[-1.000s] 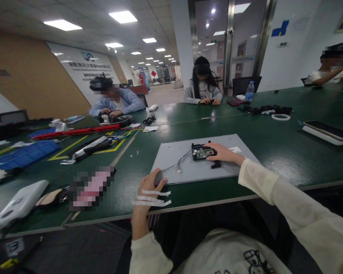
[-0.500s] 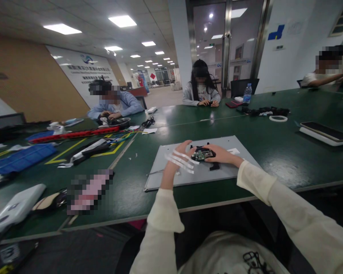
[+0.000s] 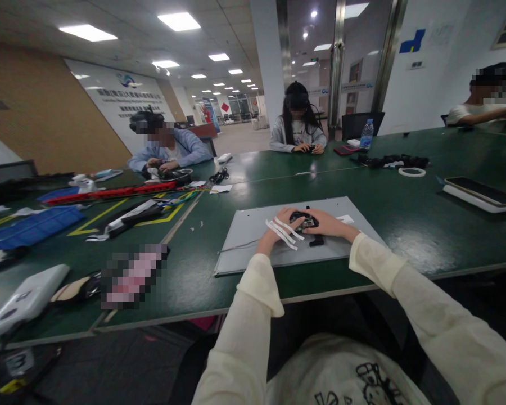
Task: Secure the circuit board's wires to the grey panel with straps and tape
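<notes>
A small black device with an exposed circuit board (image 3: 307, 221) is held between both hands, over a grey panel (image 3: 244, 242). My left hand (image 3: 287, 218) grips its left side, fingers curled round the edge. Several white strips (image 3: 284, 232) lie across the back of that hand and wrist. My right hand (image 3: 328, 223) closes on the device's right side, the thumb along its near edge. Just below sits a small black part (image 3: 316, 241) on the panel. Fingers cover much of the device, so its exact kind cannot be made out.
A thin cable (image 3: 238, 246) lies over the panel's left side, and a white slip (image 3: 344, 219) near its right. On the green table (image 3: 194, 292) are a blue tray (image 3: 37, 228), a phone on a white block (image 3: 483, 194), a tape roll (image 3: 412, 172) and a bottle (image 3: 366, 135). Co-workers sit opposite.
My left hand has moved right and in against the device, its spread fingers now closed on it. My right hand stays at the device's right side.
</notes>
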A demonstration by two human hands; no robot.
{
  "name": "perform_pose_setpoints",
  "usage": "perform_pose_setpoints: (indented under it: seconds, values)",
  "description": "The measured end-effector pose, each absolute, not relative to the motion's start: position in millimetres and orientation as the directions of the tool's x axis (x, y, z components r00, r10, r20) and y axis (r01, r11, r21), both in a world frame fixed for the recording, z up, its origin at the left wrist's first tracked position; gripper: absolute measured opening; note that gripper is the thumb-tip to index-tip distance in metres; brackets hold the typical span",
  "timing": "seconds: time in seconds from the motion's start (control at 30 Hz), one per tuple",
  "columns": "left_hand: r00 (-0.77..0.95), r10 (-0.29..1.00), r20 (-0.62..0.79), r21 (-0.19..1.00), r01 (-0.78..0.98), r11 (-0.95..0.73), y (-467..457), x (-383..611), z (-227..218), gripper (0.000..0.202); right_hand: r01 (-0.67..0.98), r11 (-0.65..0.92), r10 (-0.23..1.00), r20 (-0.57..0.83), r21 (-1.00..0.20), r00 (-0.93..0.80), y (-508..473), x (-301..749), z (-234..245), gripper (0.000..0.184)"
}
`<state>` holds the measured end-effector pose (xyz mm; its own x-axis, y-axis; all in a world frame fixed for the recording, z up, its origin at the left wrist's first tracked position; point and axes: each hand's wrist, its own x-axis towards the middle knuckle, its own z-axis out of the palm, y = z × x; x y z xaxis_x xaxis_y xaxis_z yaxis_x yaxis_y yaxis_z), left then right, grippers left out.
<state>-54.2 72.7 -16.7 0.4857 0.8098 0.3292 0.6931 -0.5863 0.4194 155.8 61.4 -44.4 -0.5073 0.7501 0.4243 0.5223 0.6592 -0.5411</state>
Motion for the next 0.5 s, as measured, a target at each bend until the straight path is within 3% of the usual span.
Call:
perform_pose_setpoints:
  seconds: [0.1, 0.5]
  values:
    - [0.539, 0.776, 0.327, 0.392, 0.670, -0.631, 71.6, -53.5, -17.0, 0.042, 0.512, 0.669, 0.742, 0.435, -0.539, -0.511, 62.0, 156.2, -45.0, 0.068]
    - [0.537, 0.796, 0.279, 0.507, 0.621, -0.598, 76.1, -57.6, -24.0, 0.049, 0.555, 0.650, 0.759, 0.413, -0.518, -0.504, 56.4, 157.2, -43.5, 0.068]
